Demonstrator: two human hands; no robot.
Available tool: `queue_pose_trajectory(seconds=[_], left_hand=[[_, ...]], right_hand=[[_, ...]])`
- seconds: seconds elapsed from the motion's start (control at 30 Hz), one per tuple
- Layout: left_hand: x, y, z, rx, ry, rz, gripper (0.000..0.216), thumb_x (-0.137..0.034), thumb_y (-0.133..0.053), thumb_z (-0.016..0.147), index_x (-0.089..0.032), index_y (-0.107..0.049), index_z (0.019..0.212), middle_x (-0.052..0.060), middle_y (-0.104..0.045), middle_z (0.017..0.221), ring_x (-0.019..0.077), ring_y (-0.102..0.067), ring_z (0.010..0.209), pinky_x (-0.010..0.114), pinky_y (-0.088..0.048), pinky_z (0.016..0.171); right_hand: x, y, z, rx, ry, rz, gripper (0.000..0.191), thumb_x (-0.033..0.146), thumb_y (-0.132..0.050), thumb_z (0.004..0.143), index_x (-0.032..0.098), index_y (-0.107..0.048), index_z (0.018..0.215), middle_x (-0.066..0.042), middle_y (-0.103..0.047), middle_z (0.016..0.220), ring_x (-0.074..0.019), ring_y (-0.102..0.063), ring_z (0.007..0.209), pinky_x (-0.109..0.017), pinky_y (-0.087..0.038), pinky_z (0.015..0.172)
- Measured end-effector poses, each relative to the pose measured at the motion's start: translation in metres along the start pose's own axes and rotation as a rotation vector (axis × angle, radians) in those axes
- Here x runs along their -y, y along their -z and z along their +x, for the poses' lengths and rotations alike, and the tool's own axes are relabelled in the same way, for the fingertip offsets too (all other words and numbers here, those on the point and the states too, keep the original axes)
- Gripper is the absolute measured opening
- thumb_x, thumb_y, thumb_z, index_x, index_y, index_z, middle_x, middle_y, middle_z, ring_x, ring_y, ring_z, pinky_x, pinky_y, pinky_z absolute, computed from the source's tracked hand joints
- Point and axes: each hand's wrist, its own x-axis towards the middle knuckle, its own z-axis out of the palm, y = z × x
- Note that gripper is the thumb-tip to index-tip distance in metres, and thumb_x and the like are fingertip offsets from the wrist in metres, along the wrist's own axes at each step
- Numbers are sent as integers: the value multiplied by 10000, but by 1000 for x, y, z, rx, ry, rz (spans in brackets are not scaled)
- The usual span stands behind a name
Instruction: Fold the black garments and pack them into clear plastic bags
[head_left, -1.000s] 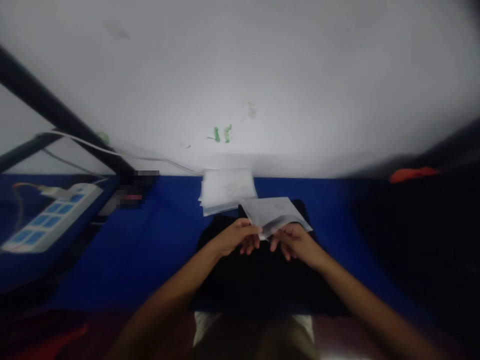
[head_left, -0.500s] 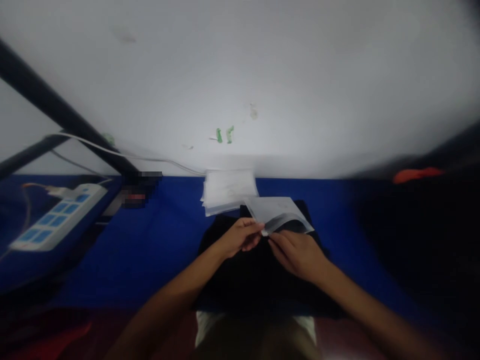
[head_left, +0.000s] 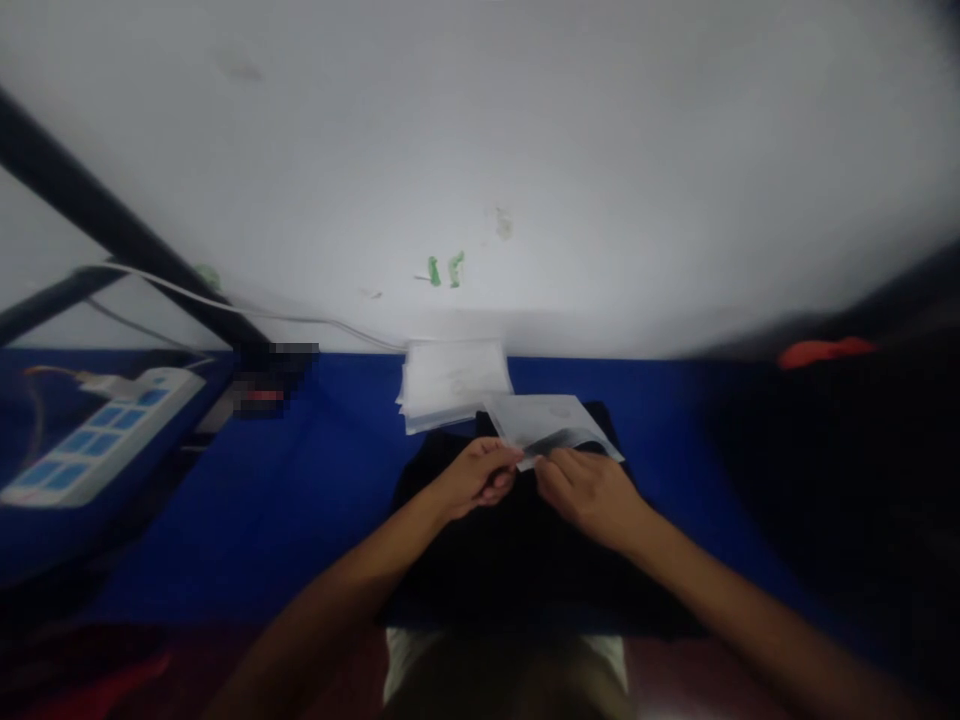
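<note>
Probably, the step in hand is working the near edge of the pale bag [head_left: 531,412], and it would go best with light fingertips: the film looks thin, so a firm anchor at the corner and small, even moves along the edge should keep it from creasing or slipping. The left hand [head_left: 482,478] is pinched shut on the bag's near left corner, thumb on top. The right hand [head_left: 589,492] has its fingers curled together at the near edge, just beside the left fingertips; whether they grip the film cannot be told, as the thumb is hidden. Between edge and upper layer the bag bows up, leaving a dark gap. It stretches away beyond both hands, over the far part of a black cloth [head_left: 525,570], its far left corner near the stack of pale sheets [head_left: 454,375].
</note>
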Motion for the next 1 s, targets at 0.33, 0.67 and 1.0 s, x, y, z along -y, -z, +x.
queue_pose_trajectory(seconds=[0.33, 0.67, 1.0], left_hand=[[-5, 10, 2, -22, -33, -136, 348, -317, -703, 753, -175, -440, 573, -106, -303, 384, 34, -261, 327, 148, -186, 321], [0, 12, 4, 93, -5, -136, 342, -318, -694, 746, -158, -487, 527, -78, -350, 358, 66, -363, 313, 177, -249, 335], [3, 13, 6, 108, -6, -139, 333, -328, -648, 765, -175, -449, 547, -81, -332, 359, 74, -352, 321, 186, -280, 354]], right_hand=[[-57, -6, -65, -16, -185, -292, 262, 191, -502, 954, 179, -574, 702, 2, -540, 618, -131, -459, 569, -282, -292, 567], [-65, -9, -77, 53, -290, -387, 149, 262, -539, 932, 164, -641, 886, -55, -614, 745, -205, -539, 723, -298, -375, 618], [-39, -33, -17, 127, -193, -123, 517, 166, -553, 850, 81, -485, 1356, -200, -564, 1345, -338, -544, 1186, -450, -460, 981]])
